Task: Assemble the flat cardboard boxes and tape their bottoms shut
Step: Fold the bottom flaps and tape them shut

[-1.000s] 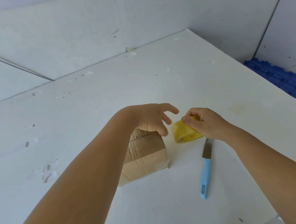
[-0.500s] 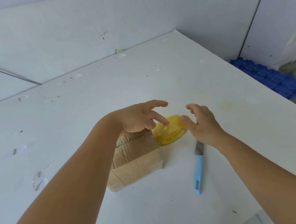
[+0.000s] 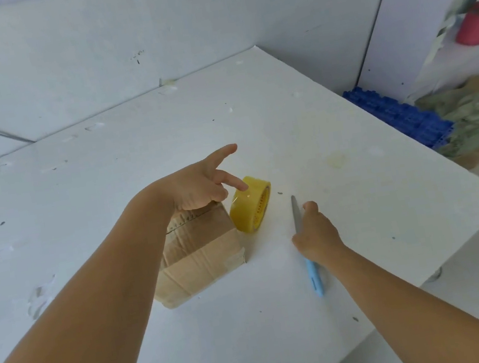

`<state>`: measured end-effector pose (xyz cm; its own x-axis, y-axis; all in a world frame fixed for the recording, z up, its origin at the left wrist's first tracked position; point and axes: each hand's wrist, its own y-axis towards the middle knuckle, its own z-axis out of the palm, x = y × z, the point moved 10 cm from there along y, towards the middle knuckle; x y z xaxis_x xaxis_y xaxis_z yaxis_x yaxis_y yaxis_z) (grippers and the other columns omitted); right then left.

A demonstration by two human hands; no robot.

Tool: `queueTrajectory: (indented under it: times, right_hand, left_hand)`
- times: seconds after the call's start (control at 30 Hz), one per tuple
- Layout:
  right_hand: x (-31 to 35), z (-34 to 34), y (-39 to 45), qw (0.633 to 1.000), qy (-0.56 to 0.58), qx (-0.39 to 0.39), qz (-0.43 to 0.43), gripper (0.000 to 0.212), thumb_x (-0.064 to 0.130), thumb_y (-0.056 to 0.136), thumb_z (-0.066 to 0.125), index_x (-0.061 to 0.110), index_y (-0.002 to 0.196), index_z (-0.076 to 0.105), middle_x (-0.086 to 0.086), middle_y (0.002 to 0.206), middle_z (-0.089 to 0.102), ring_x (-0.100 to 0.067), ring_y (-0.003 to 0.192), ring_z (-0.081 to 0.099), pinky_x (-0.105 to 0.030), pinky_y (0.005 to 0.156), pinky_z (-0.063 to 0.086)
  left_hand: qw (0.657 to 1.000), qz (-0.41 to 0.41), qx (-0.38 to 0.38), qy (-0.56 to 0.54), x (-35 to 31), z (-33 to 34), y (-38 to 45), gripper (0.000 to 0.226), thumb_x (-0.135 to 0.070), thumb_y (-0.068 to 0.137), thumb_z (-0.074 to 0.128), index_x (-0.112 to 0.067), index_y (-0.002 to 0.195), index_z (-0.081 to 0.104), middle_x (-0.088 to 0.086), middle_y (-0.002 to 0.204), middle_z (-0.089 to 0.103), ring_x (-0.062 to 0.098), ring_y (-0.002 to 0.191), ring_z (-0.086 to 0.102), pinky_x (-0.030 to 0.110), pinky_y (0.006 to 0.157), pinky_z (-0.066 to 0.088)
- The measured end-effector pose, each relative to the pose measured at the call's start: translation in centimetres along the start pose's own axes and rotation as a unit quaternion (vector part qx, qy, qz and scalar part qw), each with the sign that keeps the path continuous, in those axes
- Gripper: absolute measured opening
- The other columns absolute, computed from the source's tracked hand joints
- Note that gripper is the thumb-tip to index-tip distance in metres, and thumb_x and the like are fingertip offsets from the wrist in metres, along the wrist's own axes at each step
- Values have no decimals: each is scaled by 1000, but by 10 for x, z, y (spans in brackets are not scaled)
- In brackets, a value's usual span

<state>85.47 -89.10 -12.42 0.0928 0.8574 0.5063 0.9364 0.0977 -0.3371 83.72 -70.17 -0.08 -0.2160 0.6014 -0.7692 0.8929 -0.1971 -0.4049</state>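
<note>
A small brown cardboard box (image 3: 201, 254) stands assembled on the white table (image 3: 353, 164), with tape showing at its near right corner. My left hand (image 3: 201, 184) rests on the box's far top edge, fingers spread, one fingertip touching the yellow tape roll (image 3: 251, 204). The roll stands on edge just right of the box. My right hand (image 3: 316, 233) lies over a knife with a blue handle (image 3: 315, 279) and a grey blade (image 3: 296, 214), fingers curled around the top of the handle.
The table's right edge runs diagonally close to my right arm. Beyond it on the floor lie a blue plastic mat (image 3: 392, 110), a crumpled green-grey bag (image 3: 477, 117) and a pink container (image 3: 476, 24). White walls close the back.
My right hand let go of the tape roll and dropped down onto the knife. The roll now stands on edge beside the box. My left hand stayed on the box.
</note>
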Motion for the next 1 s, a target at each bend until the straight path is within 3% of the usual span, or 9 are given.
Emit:
queueTrajectory:
  times: [0.1,0.23,0.3,0.47,0.63,0.77,0.87,0.93,1.0]
  right_hand:
    - [11,-19,-7,995,80,-7,-56,45,14,89,52,17,131,39,-1,92,60,-23,86,58,-30,72,45]
    - [41,-63,-23,981,108,-59,-151,35,18,94,41,26,127,46,5,77,56,-20,72,61,-35,67,50]
    - [56,-79,-35,972,127,-57,-192,37,18,94,40,32,128,46,4,80,57,-17,66,64,-36,67,53]
    - [95,-88,-73,951,-26,-16,-309,54,21,92,42,53,135,36,1,74,59,-18,64,52,-32,62,45]
    - [115,-88,-83,937,-127,-49,-320,52,19,93,37,47,137,33,10,62,43,-20,65,49,-26,51,32]
    - [125,-82,-82,924,-197,-76,-319,48,12,91,41,39,131,38,1,74,55,-25,69,55,-31,56,40]
    - [122,-42,-79,909,-277,4,-311,45,11,89,43,37,125,49,-1,91,60,-24,77,58,-30,62,40]
    - [111,-30,-76,919,-251,49,-300,48,16,91,41,45,129,46,-1,102,61,-22,84,56,-29,66,39]
    - [105,-36,-67,927,-210,60,-305,52,21,92,39,56,130,38,5,98,59,-19,80,50,-28,67,39]
  left_hand:
    - [1000,-1,-7,1,0,0,-1,87,8,85,46,-42,147,11,-15,110,69,27,94,50,34,99,36]
    - [1000,-1,-5,19,-2,2,-2,89,5,83,50,-40,149,9,-16,109,69,-2,71,56,25,86,38]
    - [1000,-1,-10,21,-2,2,-2,91,5,82,51,-41,148,9,-15,110,69,0,62,53,20,73,40]
    - [1000,-4,-21,23,-2,0,-2,95,5,79,53,-45,147,9,-18,109,67,7,60,51,18,62,42]
    - [999,-5,-24,36,-3,1,-4,97,4,78,53,-46,146,7,-16,117,64,8,61,51,22,64,43]
    - [998,-3,-16,62,-5,3,-4,98,4,79,53,-47,146,4,-18,117,63,4,59,52,20,65,42]
    - [999,11,-11,34,-7,3,-5,98,7,79,53,-44,147,4,-15,114,66,8,60,50,20,66,42]
    - [999,20,-22,39,-6,0,-5,97,7,80,54,-42,148,4,-16,113,66,10,64,49,19,67,43]
    - [998,16,-23,48,-6,-1,-4,97,5,80,54,-42,148,4,-19,112,66,7,63,50,17,66,42]
